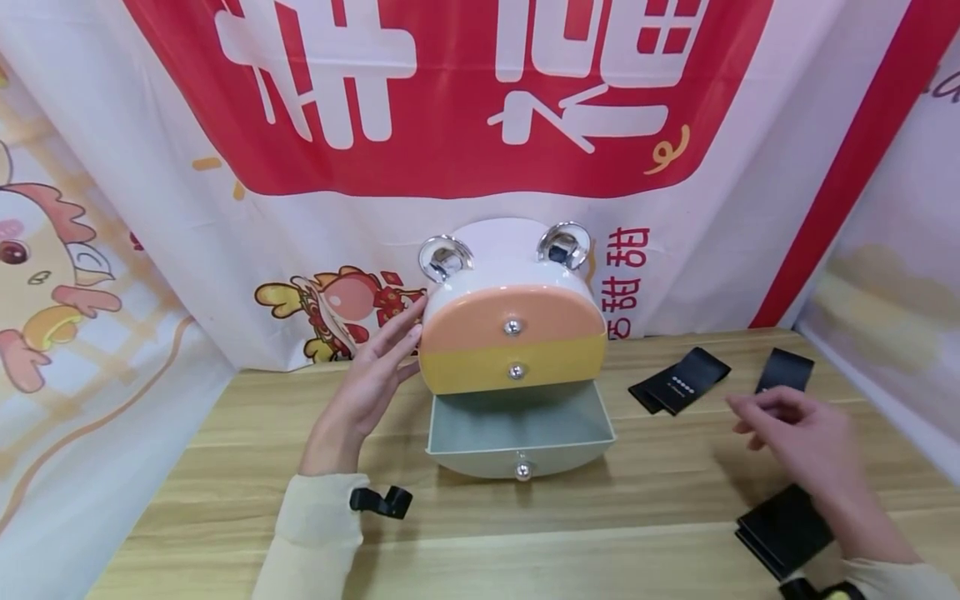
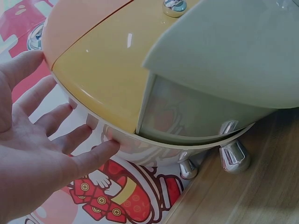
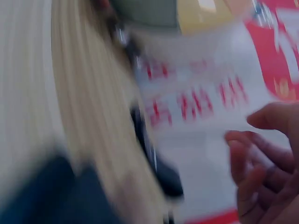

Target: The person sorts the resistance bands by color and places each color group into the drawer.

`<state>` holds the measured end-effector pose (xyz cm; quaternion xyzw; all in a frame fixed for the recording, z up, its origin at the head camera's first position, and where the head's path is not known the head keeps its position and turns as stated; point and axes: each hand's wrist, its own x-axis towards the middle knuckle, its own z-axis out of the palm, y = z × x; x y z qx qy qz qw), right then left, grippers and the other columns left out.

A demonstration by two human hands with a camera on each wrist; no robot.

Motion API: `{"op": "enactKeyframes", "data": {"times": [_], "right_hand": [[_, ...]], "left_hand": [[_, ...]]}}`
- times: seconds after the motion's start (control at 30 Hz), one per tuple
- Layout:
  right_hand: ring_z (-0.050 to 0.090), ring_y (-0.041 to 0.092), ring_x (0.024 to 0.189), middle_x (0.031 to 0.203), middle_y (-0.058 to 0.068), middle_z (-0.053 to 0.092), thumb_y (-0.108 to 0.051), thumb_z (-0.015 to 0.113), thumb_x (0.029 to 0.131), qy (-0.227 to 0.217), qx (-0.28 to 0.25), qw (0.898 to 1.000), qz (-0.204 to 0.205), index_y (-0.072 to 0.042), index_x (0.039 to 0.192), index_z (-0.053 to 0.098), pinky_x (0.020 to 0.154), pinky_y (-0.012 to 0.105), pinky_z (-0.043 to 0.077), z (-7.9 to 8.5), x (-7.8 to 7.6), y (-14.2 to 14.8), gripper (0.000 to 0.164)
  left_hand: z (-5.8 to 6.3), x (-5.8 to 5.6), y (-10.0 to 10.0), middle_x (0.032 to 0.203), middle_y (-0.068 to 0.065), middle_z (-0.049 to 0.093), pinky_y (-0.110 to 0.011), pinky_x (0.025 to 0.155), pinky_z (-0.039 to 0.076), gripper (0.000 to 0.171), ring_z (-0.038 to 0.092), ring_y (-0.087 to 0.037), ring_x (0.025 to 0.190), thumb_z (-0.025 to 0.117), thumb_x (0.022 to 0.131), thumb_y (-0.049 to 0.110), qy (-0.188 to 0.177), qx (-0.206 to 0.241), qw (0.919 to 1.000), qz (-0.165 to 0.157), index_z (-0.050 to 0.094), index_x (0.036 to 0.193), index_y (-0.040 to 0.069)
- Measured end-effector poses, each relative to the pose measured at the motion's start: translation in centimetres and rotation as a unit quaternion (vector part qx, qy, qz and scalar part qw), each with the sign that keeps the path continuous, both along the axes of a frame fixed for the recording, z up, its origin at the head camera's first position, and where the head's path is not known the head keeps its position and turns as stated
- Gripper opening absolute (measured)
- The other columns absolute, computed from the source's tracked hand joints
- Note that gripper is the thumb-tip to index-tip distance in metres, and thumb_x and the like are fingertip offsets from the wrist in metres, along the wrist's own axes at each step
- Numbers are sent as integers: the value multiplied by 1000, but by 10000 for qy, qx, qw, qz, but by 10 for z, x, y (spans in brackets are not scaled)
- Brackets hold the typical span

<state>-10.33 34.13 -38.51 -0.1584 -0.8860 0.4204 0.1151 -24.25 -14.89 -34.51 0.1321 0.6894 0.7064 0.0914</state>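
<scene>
A small rounded drawer box (image 1: pixel 513 333) stands at the back of the table, with an orange top drawer, a yellow middle drawer and silver ear-like rings on top. Its pale green bottom drawer (image 1: pixel 521 462) is pulled out and has nothing in it. My left hand (image 1: pixel 372 367) rests its spread fingers against the box's left side, as the left wrist view also shows. To the right, my right hand (image 1: pixel 802 437) hovers over the table with loosely bent fingers and holds nothing. Close behind it lies a black flat piece (image 1: pixel 787 369); below it is a black folded stack (image 1: pixel 786 529).
Overlapping black flat pieces (image 1: pixel 682 383) with white print lie right of the box. A printed white and red cloth (image 1: pixel 450 167) hangs directly behind the table (image 1: pixel 570 533). More cloth closes off the left and right sides. The right wrist view is blurred.
</scene>
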Motion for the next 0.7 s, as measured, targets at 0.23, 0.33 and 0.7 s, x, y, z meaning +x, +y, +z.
{"op": "enactKeyframes", "data": {"times": [0.23, 0.33, 0.7], "right_hand": [[66, -2, 74, 91, -13, 76, -49, 55, 111, -1048, -202, 9943, 0, 12, 135, 62, 63, 24, 58, -36, 0, 93, 66], [66, -5, 76, 90, -23, 73, -48, 51, 112, -1330, -725, 9885, -11, 12, 140, 58, 67, 24, 60, -48, 4, 120, 67], [72, 10, 93, 114, 10, 78, -66, 71, 96, -2491, -654, 9655, 373, 16, 150, 45, 82, 39, 65, -74, -1, 165, 102]], "left_hand": [[-2, 0, 1, 174, 10, 38, -56, 127, 40, 55, 41, -23, 157, 57, 112, 41, -51, 34, 10000, -41, 43, 165, 35], [-3, 1, 1, 174, 10, 38, -56, 127, 40, 55, 41, -23, 157, 56, 112, 41, -53, 42, 10000, -52, 43, 165, 35], [1, 3, 0, 173, 11, 39, -51, 125, 44, 53, 44, -21, 153, 55, 113, 41, 8, -7, 10000, 12, 44, 164, 37]]}}
